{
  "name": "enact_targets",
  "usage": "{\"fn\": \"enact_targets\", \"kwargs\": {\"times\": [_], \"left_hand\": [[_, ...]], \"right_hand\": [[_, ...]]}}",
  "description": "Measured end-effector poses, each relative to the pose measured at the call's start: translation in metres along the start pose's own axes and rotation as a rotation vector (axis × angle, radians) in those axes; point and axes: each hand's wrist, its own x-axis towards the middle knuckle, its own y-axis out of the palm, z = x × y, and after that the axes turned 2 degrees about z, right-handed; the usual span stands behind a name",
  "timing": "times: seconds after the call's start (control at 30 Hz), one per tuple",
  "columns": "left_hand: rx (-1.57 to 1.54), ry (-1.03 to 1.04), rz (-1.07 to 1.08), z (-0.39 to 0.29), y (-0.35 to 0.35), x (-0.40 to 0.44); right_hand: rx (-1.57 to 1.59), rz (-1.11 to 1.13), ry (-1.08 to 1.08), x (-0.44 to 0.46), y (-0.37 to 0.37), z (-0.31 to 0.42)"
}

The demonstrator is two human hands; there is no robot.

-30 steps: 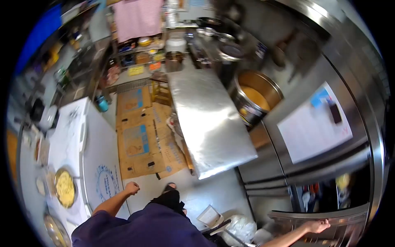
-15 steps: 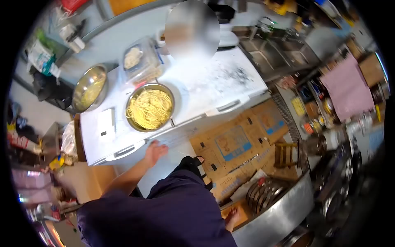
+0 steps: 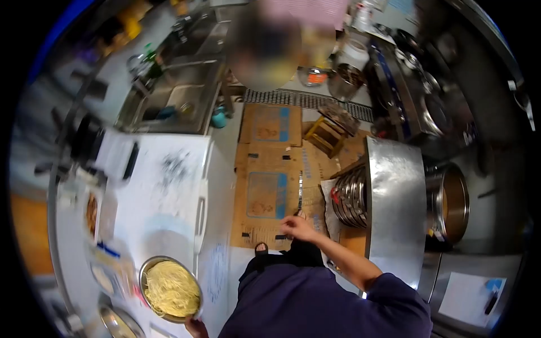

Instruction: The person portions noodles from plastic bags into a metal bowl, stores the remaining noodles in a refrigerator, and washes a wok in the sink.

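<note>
A round metal bowl (image 3: pixel 143 281) heaped with pale yellow noodles (image 3: pixel 172 288) sits near the front edge of the white chest freezer (image 3: pixel 163 194) at lower left. My left hand (image 3: pixel 195 327), cut by the bottom of the view, is at the bowl's near rim with its fingers against it; they are partly hidden. Out in front of my body, above the cardboard floor, my right hand (image 3: pixel 298 228) hangs in the air. Its fingers are curled in, and I see nothing in them.
Flattened cardboard (image 3: pixel 267 191) covers the floor. A steel counter (image 3: pixel 394 197) stands to my right, with stacked metal rings (image 3: pixel 349 197) beside it. Ahead is a small wooden stool (image 3: pixel 329 132). A sink (image 3: pixel 172 96) lies beyond the freezer. Another metal bowl (image 3: pixel 121 322) is at lower left.
My view has turned right, so the freezer and noodles now appear at left. My left hand has come to the bowl's rim. My right hand has risen forward from beside the steel counter.
</note>
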Motion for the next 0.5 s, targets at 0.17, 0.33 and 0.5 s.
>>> {"fn": "enact_targets", "kwargs": {"times": [0.17,0.33,0.5], "left_hand": [[-0.753,-0.481,0.236,-0.281,0.175,0.093],[-0.266,-0.428,0.752,-0.429,0.391,0.223],[0.165,-0.089,1.472,-0.619,0.649,0.255]], "right_hand": [[0.21,0.317,-0.171,0.031,-0.058,0.072],[0.321,0.126,-0.208,0.043,-0.195,0.117],[0.726,-0.435,0.1,0.0,-0.33,0.067]]}}
